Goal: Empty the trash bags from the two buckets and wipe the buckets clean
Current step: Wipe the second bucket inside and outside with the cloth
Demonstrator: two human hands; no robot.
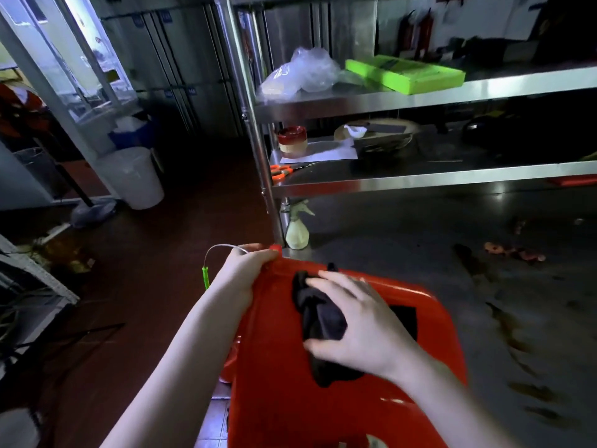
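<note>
At about 9 o'clock of the frame, a white bucket [134,179] stands on the dark red floor [181,247]. Lower, near 7 o'clock, the left hand [245,270] curls its fingers round the far rim of the red bucket [290,399], which lies tilted against the steel worktop [484,286]. At 5 o'clock the right hand [358,324] grips a black cloth [318,318] pressed against the bucket's side. At 12 o'clock a spray bottle [297,231] stands by the shelf post [258,150].

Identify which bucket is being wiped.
The red bucket, lying under both hands with a black cloth on it; the white bucket stands untouched by the wall.
</note>
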